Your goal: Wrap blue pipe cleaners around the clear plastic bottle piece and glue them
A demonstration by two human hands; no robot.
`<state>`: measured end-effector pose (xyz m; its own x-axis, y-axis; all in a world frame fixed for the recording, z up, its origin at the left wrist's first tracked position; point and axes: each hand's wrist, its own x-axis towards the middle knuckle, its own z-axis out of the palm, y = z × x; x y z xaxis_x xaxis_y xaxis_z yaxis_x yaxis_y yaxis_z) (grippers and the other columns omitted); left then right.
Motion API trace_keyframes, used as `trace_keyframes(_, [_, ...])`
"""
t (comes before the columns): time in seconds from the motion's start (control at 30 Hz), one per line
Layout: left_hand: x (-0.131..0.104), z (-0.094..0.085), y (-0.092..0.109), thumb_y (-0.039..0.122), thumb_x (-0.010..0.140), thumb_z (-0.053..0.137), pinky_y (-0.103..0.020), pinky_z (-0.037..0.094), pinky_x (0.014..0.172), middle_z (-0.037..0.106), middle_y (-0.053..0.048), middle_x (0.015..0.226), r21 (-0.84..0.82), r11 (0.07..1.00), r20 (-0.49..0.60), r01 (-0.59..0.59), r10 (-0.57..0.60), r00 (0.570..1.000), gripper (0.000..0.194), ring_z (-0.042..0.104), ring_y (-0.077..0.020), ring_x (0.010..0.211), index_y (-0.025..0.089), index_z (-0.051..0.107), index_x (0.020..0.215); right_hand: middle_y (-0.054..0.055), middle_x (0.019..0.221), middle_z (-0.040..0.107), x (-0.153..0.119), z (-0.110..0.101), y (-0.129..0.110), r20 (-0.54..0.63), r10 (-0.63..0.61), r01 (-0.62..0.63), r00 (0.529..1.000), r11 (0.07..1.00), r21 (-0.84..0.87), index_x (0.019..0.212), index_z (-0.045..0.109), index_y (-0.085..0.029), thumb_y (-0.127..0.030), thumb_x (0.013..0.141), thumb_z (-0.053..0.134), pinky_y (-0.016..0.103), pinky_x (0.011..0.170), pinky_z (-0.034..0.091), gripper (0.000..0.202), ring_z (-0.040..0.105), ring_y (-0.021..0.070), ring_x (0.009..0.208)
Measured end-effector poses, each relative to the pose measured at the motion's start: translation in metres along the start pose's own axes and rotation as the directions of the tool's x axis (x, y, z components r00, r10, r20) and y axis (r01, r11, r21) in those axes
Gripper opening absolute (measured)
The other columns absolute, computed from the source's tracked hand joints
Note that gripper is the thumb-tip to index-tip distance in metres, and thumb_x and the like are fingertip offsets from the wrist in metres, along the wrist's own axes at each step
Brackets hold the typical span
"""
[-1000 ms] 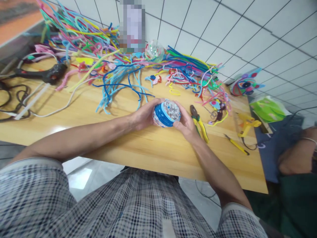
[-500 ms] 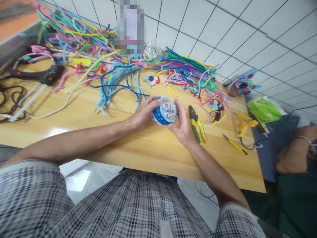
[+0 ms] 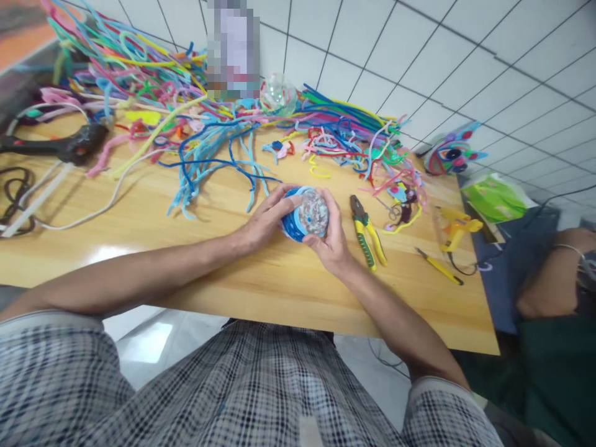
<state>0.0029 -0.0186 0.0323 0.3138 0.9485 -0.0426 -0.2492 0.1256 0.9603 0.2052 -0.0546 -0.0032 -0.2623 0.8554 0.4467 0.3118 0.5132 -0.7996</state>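
Note:
Between my two hands is a small round object (image 3: 313, 214) with blue pipe-cleaner sides, a light blue rim and a greyish, see-through-looking top facing me. My left hand (image 3: 269, 217) grips its left side, thumb or finger lying over the rim. Around the right side curl the fingers of my right hand (image 3: 331, 239), its thumb at the lower edge. Just right of that hand lie pliers (image 3: 365, 230) with yellow and green handles. Light blue pipe cleaners (image 3: 209, 155) are spread on the table behind my left hand.
A wooden table (image 3: 223, 273) carries a black glue gun (image 3: 69, 144) with a cable at left. Heaped pipe cleaners (image 3: 153, 81) line the wall. A clear ball (image 3: 278, 94), a yellow glue gun (image 3: 456, 226) and a yellow pen-like tool (image 3: 440, 267) lie about. Another person's arm (image 3: 554, 273) is at right.
The round object has turned so its top faces me more. My right hand has closed in on its right side. The whole view has shifted slightly.

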Motion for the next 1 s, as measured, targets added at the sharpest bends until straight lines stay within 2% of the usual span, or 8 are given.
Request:
trace_keyframes(0.13, [-0.001, -0.001, -0.001, 0.056, 0.088, 0.077, -0.033, 0.057, 0.091, 0.071, -0.002, 0.119, -0.004, 1.0, -0.006, 0.019, -0.019, 1.0, 0.048, 0.066, -0.0225, 0.106, 0.025, 0.068, 0.124, 0.014, 0.182, 0.033, -0.001, 0.005, 0.001, -0.01, -0.014, 0.014, 1.0, 1.0, 0.01, 0.178, 0.017, -0.034, -0.084, 0.094, 0.064, 0.066, 0.141, 0.032, 0.108, 0.033, 0.0387, 0.171])
trace_keyframes(0.3, [-0.001, -0.002, -0.004, 0.057, 0.09, 0.076, -0.033, 0.055, 0.099, 0.071, -0.002, 0.123, 0.005, 0.999, 0.007, -0.04, 0.04, 0.999, 0.048, 0.065, -0.0233, 0.113, 0.025, 0.067, 0.125, 0.013, 0.182, 0.031, -0.001, 0.007, -0.002, -0.025, -0.052, 0.052, 0.998, 0.998, 0.017, 0.176, 0.019, -0.035, -0.079, 0.098, 0.065, 0.064, 0.142, 0.03, 0.101, 0.032, 0.0371, 0.171])
trace_keyframes(0.6, [-0.004, -0.004, -0.008, 0.061, 0.091, 0.077, -0.034, 0.058, 0.107, 0.073, -0.003, 0.129, 0.029, 0.998, -0.013, -0.054, 0.054, 0.998, 0.05, 0.067, -0.0261, 0.124, 0.027, 0.07, 0.127, 0.016, 0.179, 0.032, -0.001, 0.007, -0.007, -0.011, -0.005, 0.004, 1.0, 0.999, -0.035, 0.175, 0.019, -0.033, -0.083, 0.096, 0.063, 0.064, 0.141, 0.033, 0.103, 0.034, 0.0377, 0.17])
trace_keyframes(0.7, [-0.003, -0.003, -0.005, 0.059, 0.088, 0.08, -0.035, 0.059, 0.106, 0.074, -0.003, 0.129, -0.011, 1.0, -0.01, -0.023, 0.023, 1.0, 0.051, 0.068, -0.0267, 0.125, 0.027, 0.069, 0.125, 0.017, 0.18, 0.033, -0.001, 0.005, -0.008, -0.006, 0.011, -0.011, 1.0, 0.999, -0.048, 0.176, 0.019, -0.032, -0.087, 0.092, 0.065, 0.063, 0.141, 0.035, 0.111, 0.035, 0.0374, 0.17])
trace_keyframes(0.8, [-0.002, 0.001, 0.002, 0.059, 0.085, 0.081, -0.039, 0.06, 0.105, 0.076, -0.004, 0.126, -0.127, 0.99, 0.003, 0.054, -0.054, 0.999, 0.051, 0.071, -0.0289, 0.124, 0.026, 0.068, 0.121, 0.016, 0.183, 0.031, -0.001, -0.004, -0.011, 0.018, -0.004, 0.005, 1.0, 1.0, -0.013, 0.177, 0.016, -0.032, -0.092, 0.085, 0.069, 0.065, 0.142, 0.032, 0.122, 0.032, 0.0387, 0.172])
trace_keyframes(0.93, [-0.002, 0.005, 0.011, 0.06, 0.085, 0.081, -0.044, 0.063, 0.104, 0.079, -0.005, 0.121, -0.218, 0.964, 0.042, 0.15, -0.144, 0.989, 0.048, 0.074, -0.0333, 0.126, 0.025, 0.067, 0.115, 0.012, 0.188, 0.025, 0.0, -0.015, -0.012, 0.001, -0.033, 0.032, 0.999, 0.999, 0.036, 0.177, 0.017, -0.034, -0.087, 0.091, 0.067, 0.069, 0.142, 0.026, 0.113, 0.022, 0.0379, 0.176])
trace_keyframes(1.0, [-0.004, 0.005, 0.012, 0.06, 0.085, 0.08, -0.046, 0.064, 0.103, 0.079, -0.006, 0.124, -0.213, 0.963, 0.049, 0.166, -0.159, 0.986, 0.048, 0.074, -0.0349, 0.128, 0.025, 0.066, 0.116, 0.013, 0.188, 0.025, 0.001, -0.016, -0.013, -0.013, -0.026, 0.027, 1.0, 0.999, 0.045, 0.177, 0.019, -0.033, -0.085, 0.093, 0.068, 0.068, 0.142, 0.025, 0.111, 0.023, 0.0373, 0.176])
